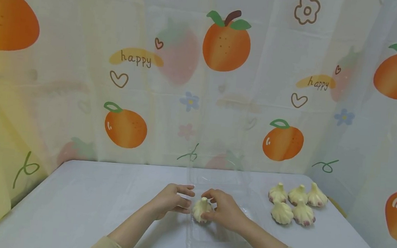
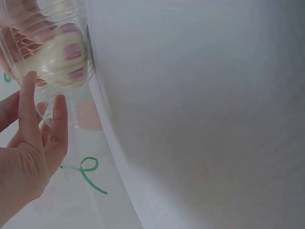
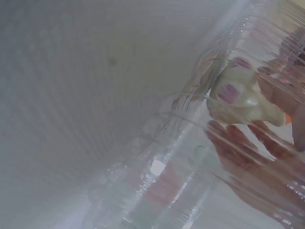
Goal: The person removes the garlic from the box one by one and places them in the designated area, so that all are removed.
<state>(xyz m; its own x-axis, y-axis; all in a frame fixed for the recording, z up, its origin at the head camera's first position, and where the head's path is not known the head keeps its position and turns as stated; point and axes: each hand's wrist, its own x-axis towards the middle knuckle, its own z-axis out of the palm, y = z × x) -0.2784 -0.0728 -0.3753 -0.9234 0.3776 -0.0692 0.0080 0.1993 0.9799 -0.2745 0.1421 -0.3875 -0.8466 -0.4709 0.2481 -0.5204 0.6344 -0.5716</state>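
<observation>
A pale garlic bulb (image 1: 202, 210) with purple patches at its base (image 3: 229, 94) stands stem up at the left side of a clear plastic container (image 1: 205, 247). My right hand (image 1: 228, 211) holds this bulb from the right, thumb low on it and a finger near its stem. Just left of the bulb is my left hand (image 1: 174, 201), its fingers extended towards the container's left wall and no object in its grasp. In the left wrist view the left hand (image 2: 33, 143) is beside the clear wall, and the bulb (image 2: 66, 57) shows through the plastic. Whether those fingertips touch the wall, I cannot tell.
Several more garlic bulbs (image 1: 297, 205) stand grouped at the table's right side. The container rests on a white-covered table (image 1: 70, 207). Its transparent lid (image 1: 216, 163) seems raised at the back. A fruit-printed curtain (image 1: 171, 110) hangs behind the table.
</observation>
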